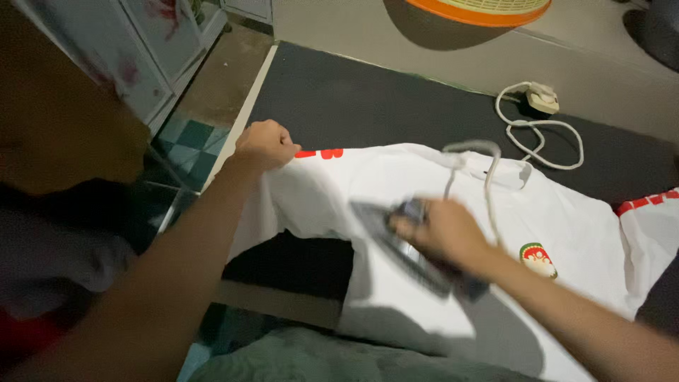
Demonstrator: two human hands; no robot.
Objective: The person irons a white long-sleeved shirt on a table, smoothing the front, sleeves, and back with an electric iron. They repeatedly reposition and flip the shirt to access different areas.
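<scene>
White shirt (417, 191) is lying spread on a dark mat (353, 99) on the floor, only the head view here. The shirt's long axis is running roughly left-right across the frame, tilting down toward the right; the collar end seems to be sitting near the upper middle where the cord crosses, though blur is making that hard to confirm. A red-trimmed sleeve (647, 201) is poking out at the right edge, and a round red-green badge (537, 259) is showing on the chest. Left hand (265, 145) is closing into a fist on the shirt's upper left edge by the red trim, pinning or pulling it taut. Right hand (442, 230) is wrapping its fingers fully around the handle of a dark iron (407, 247), which is resting on the fabric mid-shirt, its nose pointing up-left, body running diagonally toward lower right; it is motion-blurred. The iron's pale cord (488, 177) is looping up over the shirt toward a white plug block (541, 99) on the mat. Progress judgement: pressing looks underway, fabric near the iron looks mostly flat, a fold at the lower left and the right sleeve look not yet done. An orange-rimmed basket (481, 8) is sitting beyond the mat.
</scene>
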